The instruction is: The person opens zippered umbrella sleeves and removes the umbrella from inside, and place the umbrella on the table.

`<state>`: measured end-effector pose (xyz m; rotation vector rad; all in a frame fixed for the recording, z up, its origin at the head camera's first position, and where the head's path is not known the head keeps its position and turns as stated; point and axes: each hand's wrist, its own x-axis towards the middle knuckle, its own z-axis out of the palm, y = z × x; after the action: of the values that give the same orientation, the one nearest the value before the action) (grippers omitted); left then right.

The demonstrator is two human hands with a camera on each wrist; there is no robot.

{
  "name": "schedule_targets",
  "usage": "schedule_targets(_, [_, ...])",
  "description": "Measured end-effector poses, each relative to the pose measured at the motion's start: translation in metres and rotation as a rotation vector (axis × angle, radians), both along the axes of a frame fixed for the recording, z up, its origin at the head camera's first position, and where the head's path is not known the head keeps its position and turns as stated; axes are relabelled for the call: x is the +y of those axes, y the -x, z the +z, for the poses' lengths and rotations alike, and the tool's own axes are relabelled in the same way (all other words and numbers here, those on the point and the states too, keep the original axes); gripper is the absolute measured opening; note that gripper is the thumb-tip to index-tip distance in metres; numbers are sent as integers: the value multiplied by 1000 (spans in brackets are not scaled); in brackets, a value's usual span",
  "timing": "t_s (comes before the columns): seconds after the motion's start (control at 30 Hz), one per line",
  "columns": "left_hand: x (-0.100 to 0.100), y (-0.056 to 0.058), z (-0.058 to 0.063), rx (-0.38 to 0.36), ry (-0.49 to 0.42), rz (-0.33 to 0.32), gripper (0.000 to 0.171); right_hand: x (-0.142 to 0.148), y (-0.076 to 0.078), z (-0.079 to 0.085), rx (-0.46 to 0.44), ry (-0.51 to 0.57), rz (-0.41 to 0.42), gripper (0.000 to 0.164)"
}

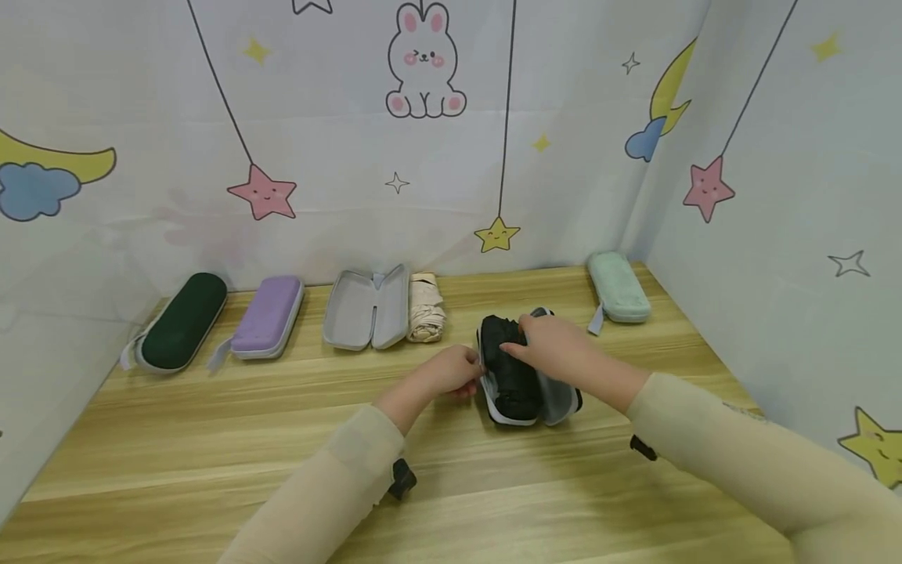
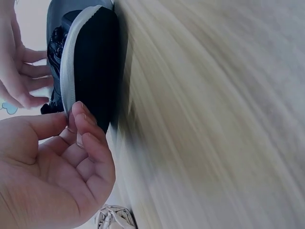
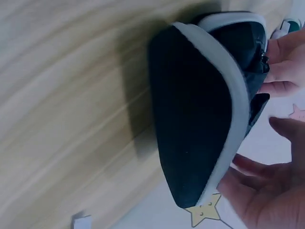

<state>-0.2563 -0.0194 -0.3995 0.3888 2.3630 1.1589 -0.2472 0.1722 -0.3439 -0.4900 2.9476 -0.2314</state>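
An unzipped black case [image 1: 503, 422] with a pale zipper edge [image 2: 68, 78] stands opened on the table. Inside its left half lies a black folded umbrella [image 1: 513, 384] of crumpled fabric. My left hand [image 1: 454, 370] pinches the zipper edge on the case's left side between thumb and fingers. Over the umbrella's far end, my right hand [image 1: 553, 345] reaches in with thumb and fingers spread. In the right wrist view, the fingers of my right hand [image 3: 271, 186] are right at the edge of the case's lid [image 3: 190, 114], partly hidden behind it.
Along the back wall are a dark green case [image 1: 185, 323], a purple case [image 1: 268, 317], an opened grey case [image 1: 350, 309] and a beige rolled umbrella [image 1: 426, 309]. A mint case [image 1: 620, 288] lies at the back right. Printed cloth walls [image 1: 423, 157] bound the wooden table [image 1: 247, 454].
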Motion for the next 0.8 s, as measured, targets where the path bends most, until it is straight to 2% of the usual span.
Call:
schedule_targets(0.17, [3,-1,3,8,-9,-6,27,-4,13,-6,-103,6,-52,63])
schedule_targets(0.3, [4,-2,4,5,-15,-2,28,-4,19,-11,-144,67,-72,64])
schedule_targets(0.43, [2,-3,1,12,3,-6,26,-4,25,-17,-184,144,-88,77])
schedule_targets(0.57, [-3,-3,0,20,65,-51,25,-8,29,-22,-232,193,-103,88])
schedule_targets(0.8, [-9,-14,3,-21,173,-134,29,-19,30,-27,-244,167,-121,98])
